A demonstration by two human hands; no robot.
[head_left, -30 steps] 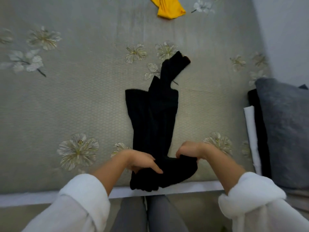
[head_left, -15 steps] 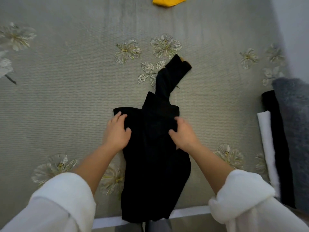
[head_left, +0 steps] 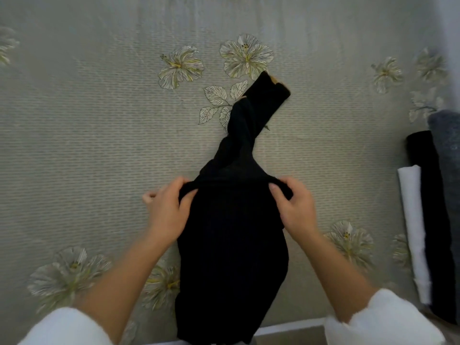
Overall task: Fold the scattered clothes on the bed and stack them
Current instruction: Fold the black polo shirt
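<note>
Fingers (head_left: 178,184) pinch black garment (head_left: 231,245) on the floral bedspread (head_left: 99,145).

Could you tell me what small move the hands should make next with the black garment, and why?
Probably lift the pinched edge and draw it back over the near half, pulling the narrow end in. The left hand and right hand each pinch one side of the black garment, while its twisted narrow end lies stretched away across the bed.

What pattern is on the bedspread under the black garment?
Grey-green ribbed bedspread printed with pale hibiscus-like flowers and leaves, clearest in the head view.
</note>
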